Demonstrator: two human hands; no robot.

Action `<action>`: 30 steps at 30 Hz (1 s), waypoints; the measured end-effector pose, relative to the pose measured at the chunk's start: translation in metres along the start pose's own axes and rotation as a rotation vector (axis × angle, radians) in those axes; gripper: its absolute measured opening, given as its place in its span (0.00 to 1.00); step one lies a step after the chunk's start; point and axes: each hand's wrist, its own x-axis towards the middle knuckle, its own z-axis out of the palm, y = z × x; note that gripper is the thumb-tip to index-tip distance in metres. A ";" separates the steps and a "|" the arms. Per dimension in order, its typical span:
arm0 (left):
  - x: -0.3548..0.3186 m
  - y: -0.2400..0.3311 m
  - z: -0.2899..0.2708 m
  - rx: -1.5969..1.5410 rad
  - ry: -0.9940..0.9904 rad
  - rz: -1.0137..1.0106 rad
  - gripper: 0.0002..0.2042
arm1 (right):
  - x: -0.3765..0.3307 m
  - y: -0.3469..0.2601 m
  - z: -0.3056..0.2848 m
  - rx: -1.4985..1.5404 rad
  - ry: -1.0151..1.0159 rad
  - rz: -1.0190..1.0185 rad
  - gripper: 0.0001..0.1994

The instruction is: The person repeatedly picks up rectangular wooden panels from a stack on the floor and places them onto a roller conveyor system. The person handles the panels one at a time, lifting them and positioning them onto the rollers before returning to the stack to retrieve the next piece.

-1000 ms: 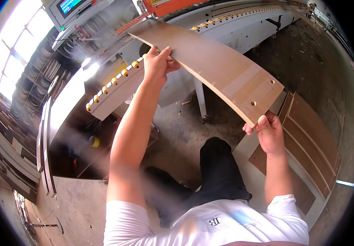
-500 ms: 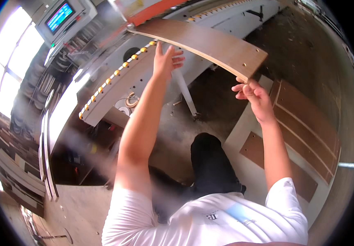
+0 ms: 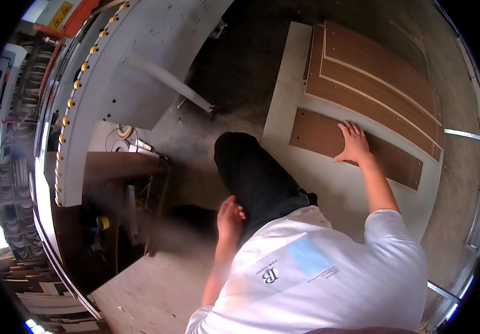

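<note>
My right hand (image 3: pixel 355 146) lies across a narrow brown wood panel (image 3: pixel 387 157), fingers spread toward its far edge and thumb by its near edge. The panel rests flat on a pale board and has small holes near its ends. My left hand (image 3: pixel 230 218) hangs beside my thigh, its fingers loosely curled, with nothing seen in it. Beyond the narrow panel sits a stack of wider brown panels (image 3: pixel 382 53), overlapping with their pale edges showing.
The pale board (image 3: pixel 284 83) carries all the panels. On the left stands a grey machine (image 3: pixel 156 39) with a row of yellow rollers (image 3: pixel 70 103) and a slanting leg (image 3: pixel 176 83). Below it is a dark open cabinet (image 3: pixel 106 222) with tape rolls (image 3: pixel 124 132) on top.
My right hand has left the panel on the machine and come down onto the narrow panel. My left hand has dropped from the rollers to my thigh. The view has turned right.
</note>
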 end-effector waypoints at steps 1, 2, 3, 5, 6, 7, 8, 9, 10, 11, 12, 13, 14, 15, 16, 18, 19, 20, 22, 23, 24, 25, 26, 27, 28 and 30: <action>0.001 0.001 -0.002 0.064 0.001 -0.018 0.14 | -0.003 0.001 0.003 -0.029 -0.026 -0.010 0.66; 0.002 0.009 0.006 0.124 0.003 -0.029 0.15 | -0.002 0.000 0.005 -0.046 -0.010 -0.020 0.65; 0.005 0.016 0.012 0.182 0.002 -0.037 0.16 | 0.000 -0.002 0.008 -0.065 0.010 -0.031 0.64; 0.014 0.022 0.020 0.322 -0.015 0.006 0.14 | 0.004 -0.005 0.007 -0.070 0.029 -0.054 0.62; 0.014 0.029 0.028 0.377 -0.034 0.031 0.13 | 0.005 -0.008 0.003 -0.055 0.032 -0.063 0.61; 0.013 0.034 0.036 0.433 -0.052 0.055 0.12 | 0.005 -0.011 -0.002 -0.041 0.033 -0.070 0.59; 0.012 0.039 0.042 0.464 -0.081 0.088 0.12 | 0.006 -0.015 -0.007 -0.046 0.047 -0.074 0.58; 0.011 0.041 0.048 0.496 -0.133 0.090 0.13 | 0.002 -0.020 -0.011 -0.051 0.061 -0.076 0.57; 0.010 0.039 0.056 0.529 -0.185 0.091 0.13 | -0.003 -0.025 -0.015 -0.055 0.074 -0.077 0.56; 0.006 0.037 0.062 0.563 -0.228 0.095 0.13 | -0.005 -0.035 -0.021 -0.026 0.113 -0.107 0.56; 0.001 0.037 0.071 0.589 -0.295 0.084 0.14 | -0.011 -0.048 -0.030 0.004 0.150 -0.132 0.56; -0.002 0.036 0.081 0.666 -0.360 0.098 0.15 | -0.016 -0.061 -0.041 0.034 0.187 -0.156 0.56; -0.001 0.033 0.088 0.753 -0.420 0.150 0.17 | -0.024 -0.078 -0.056 0.073 0.206 -0.177 0.56; 0.001 0.031 0.095 0.841 -0.478 0.206 0.19 | -0.032 -0.101 -0.075 0.113 0.226 -0.202 0.55; 0.004 0.027 0.103 0.800 -0.534 0.217 0.21 | -0.040 -0.124 -0.091 0.154 0.246 -0.227 0.55; 0.005 0.027 0.127 0.710 -0.642 0.215 0.28 | -0.054 -0.163 -0.115 0.201 0.326 -0.277 0.55; 0.001 0.030 0.141 0.642 -0.703 0.190 0.31 | -0.062 -0.182 -0.125 0.223 0.365 -0.308 0.55; 0.003 0.023 0.147 0.585 -0.753 0.181 0.29 | -0.069 -0.201 -0.135 0.255 0.412 -0.365 0.55; 0.011 0.011 0.157 0.488 -0.847 0.093 0.25 | -0.083 -0.236 -0.150 0.307 0.503 -0.472 0.56; 0.013 0.007 0.159 0.445 -0.884 0.016 0.24 | -0.088 -0.252 -0.154 0.333 0.494 -0.495 0.55; 0.002 0.009 0.167 0.378 -0.831 0.023 0.21 | -0.088 -0.259 -0.150 0.363 0.516 -0.541 0.54; -0.001 0.012 0.172 0.370 -0.734 0.170 0.19 | -0.087 -0.264 -0.146 0.392 0.538 -0.588 0.53; 0.005 0.010 0.163 0.303 -0.674 0.136 0.18 | -0.090 -0.269 -0.145 0.421 0.582 -0.623 0.48; 0.007 0.014 0.159 0.237 -0.618 0.103 0.17 | -0.089 -0.266 -0.143 0.465 0.619 -0.625 0.46; 0.005 0.015 0.155 0.191 -0.542 0.118 0.17 | -0.085 -0.256 -0.139 0.509 0.656 -0.626 0.44; -0.012 0.036 0.157 0.100 -0.387 0.145 0.17 | -0.074 -0.226 -0.121 0.558 0.700 -0.554 0.39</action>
